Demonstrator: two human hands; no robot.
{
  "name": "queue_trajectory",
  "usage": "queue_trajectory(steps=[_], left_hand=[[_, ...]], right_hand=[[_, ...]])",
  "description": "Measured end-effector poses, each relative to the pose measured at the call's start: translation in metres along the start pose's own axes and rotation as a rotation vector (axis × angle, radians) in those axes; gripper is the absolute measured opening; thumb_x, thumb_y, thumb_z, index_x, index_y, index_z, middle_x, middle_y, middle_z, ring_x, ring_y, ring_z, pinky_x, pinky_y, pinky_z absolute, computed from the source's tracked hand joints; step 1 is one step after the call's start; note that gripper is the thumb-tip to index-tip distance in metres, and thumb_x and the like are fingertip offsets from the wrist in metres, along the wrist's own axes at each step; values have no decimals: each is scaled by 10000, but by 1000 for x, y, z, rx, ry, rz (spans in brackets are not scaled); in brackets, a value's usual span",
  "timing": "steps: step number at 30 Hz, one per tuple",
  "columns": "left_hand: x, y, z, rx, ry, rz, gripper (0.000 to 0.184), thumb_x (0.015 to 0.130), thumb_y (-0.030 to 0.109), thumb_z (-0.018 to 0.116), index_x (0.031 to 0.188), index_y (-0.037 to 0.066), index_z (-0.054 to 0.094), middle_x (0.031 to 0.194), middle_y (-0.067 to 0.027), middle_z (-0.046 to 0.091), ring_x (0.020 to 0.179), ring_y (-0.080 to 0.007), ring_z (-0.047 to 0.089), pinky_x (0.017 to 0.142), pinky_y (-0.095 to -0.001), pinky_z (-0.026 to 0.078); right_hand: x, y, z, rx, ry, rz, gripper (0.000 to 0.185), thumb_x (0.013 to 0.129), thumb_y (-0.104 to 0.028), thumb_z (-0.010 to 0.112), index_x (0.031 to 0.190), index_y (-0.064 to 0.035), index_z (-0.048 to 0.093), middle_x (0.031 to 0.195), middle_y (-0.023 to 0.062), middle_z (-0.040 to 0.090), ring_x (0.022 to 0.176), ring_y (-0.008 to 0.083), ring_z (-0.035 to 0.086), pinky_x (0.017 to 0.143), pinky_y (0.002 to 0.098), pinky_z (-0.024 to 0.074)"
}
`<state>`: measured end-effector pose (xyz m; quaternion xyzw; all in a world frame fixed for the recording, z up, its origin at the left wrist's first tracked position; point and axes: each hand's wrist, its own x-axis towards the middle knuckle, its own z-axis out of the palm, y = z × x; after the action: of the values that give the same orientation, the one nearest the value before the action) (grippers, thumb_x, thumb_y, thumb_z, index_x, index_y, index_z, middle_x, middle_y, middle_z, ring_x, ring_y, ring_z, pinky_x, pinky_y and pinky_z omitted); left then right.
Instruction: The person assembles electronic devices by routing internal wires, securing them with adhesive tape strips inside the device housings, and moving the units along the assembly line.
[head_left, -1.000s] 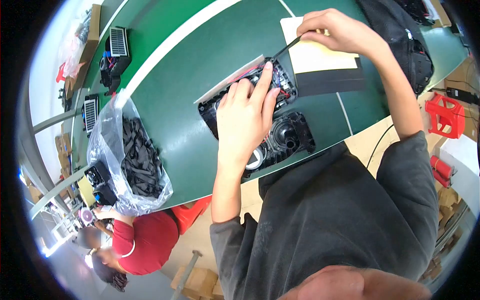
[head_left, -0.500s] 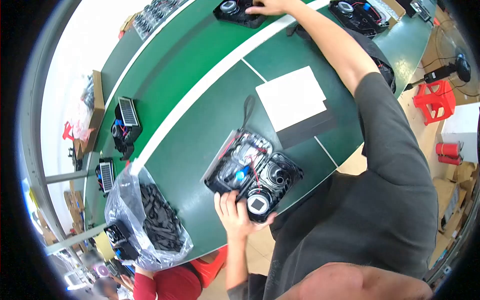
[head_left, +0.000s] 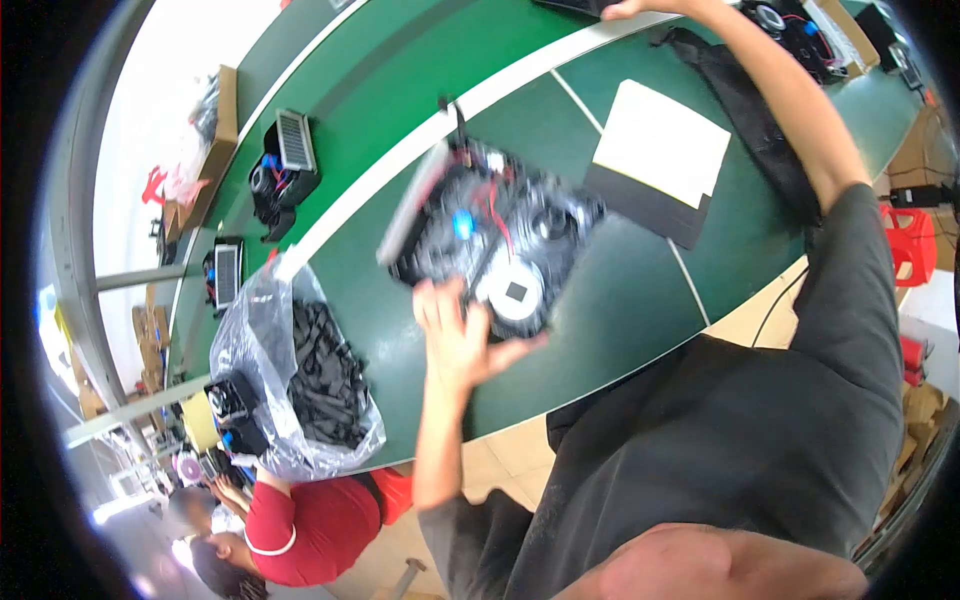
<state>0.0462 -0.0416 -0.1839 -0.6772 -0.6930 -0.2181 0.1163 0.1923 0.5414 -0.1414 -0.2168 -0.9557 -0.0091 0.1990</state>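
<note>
My left hand (head_left: 455,335) holds the near edge of an opened black plastic case (head_left: 575,225), its fingers on the rim and thumb stretched along the side. Inside the case are a blue part (head_left: 463,224), red wires and a round white disc (head_left: 515,290) with a dark square; a light panel (head_left: 412,205) stands along its left side. The case is smeared by motion. At the top edge, my right hand (head_left: 635,7) has its fingertips on another black case (head_left: 575,5), mostly cut off by the frame.
White paper (head_left: 660,140) lies on a dark sheet on the green table (head_left: 620,300). A plastic bag of black straps (head_left: 325,375) is at left. Further cases with solar panels (head_left: 295,140) stand beyond the white strip. A person in a red shirt (head_left: 325,530) sits at lower left.
The view has shifted. My left hand and its case have moved away from me and to the left across the table. My right hand and the other case are now nearer the top edge.
</note>
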Motion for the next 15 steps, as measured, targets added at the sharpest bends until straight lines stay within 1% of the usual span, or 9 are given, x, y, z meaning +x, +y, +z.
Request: queue_trajectory(steps=[2, 3, 6, 8, 10, 11, 13, 14, 15], left_hand=[[46, -36, 6, 45, 74, 55, 848, 513, 669, 1000, 845, 39, 538, 1289, -247, 526, 1226, -495, 487, 1057, -659, 379], [73, -53, 9, 45, 100, 41, 837, 523, 665, 997, 845, 40, 542, 1287, -244, 530, 1214, -480, 494, 1055, -629, 385], [151, -106, 39, 17, 260, 52, 792, 562, 663, 983, 840, 51, 563, 1211, -210, 553, 1143, -407, 517, 1041, -534, 395], [194, -147, 72, 51, 304, 34, 760, 613, 673, 964, 840, 51, 589, 1119, -183, 567, 1099, -372, 524, 1037, -504, 394], [227, -175, 99, 81, 248, -45, 746, 666, 696, 929, 850, 39, 629, 1052, -167, 572, 1065, -355, 524, 1027, -496, 395], [236, -184, 109, 132, 208, -69, 750, 704, 717, 895, 866, 23, 662, 1071, -182, 597, 1075, -369, 535, 1032, -500, 404], [246, -197, 130, 181, 209, -93, 802, 683, 750, 886, 873, -4, 688, 1084, -224, 609, 1054, -403, 543, 1037, -515, 416], [247, -196, 132, 194, 187, -102, 822, 688, 766, 873, 889, -12, 699, 1085, -230, 615, 1062, -412, 549, 1053, -522, 415], [247, -188, 128, 229, 173, -130, 844, 707, 775, 855, 928, -28, 717, 1151, -268, 639, 1121, -433, 562, 1086, -540, 411]], right_hand=[[-25, -27, -47, -139, 76, -188, 845, 442, -758, 922, 827, -22, 766, 905, 169, 678, 1066, 362, 611, 1024, 507, 405], [-35, -28, -59, -52, 91, -232, 811, 387, -722, 944, 793, -48, 748, 875, 141, 651, 1045, 340, 603, 1040, 492, 373], [-81, -64, -110, 61, 22, -237, 792, 349, -649, 992, 826, -69, 741, 903, 116, 643, 1042, 337, 610, 1044, 485, 356], [-115, -106, -146, -69, 79, -330, 586, 565, -478, 1007, 894, -60, 762, 962, 113, 638, 997, 302, 625, 978, 452, 420], [-154, -123, -151, -44, 58, -398, 729, 656, -711, 888, 959, -73, 706, 1104, 106, 645, 1168, 332, 647, 1151, 557, 349], [-169, -134, -142, 26, 79, -418, 892, 389, -835, 880, 845, -112, 624, 1035, 81, 558, 1151, 335, 612, 1167, 579, 229], [-196, -168, -136, 161, -41, -482, 902, 380, -857, 850, 870, -121, 675, 1047, 78, 587, 1119, 323, 624, 1131, 595, 263], [-207, -185, -128, 276, -79, -532, 893, 400, -863, 839, 883, -127, 685, 1049, 76, 603, 1103, 318, 637, 1124, 604, 266], [-219, -197, -108, 381, -105, -606, 847, 467, -854, 835, 878, -131, 677, 1041, 76, 622, 1092, 307, 651, 1126, 599, 267]])
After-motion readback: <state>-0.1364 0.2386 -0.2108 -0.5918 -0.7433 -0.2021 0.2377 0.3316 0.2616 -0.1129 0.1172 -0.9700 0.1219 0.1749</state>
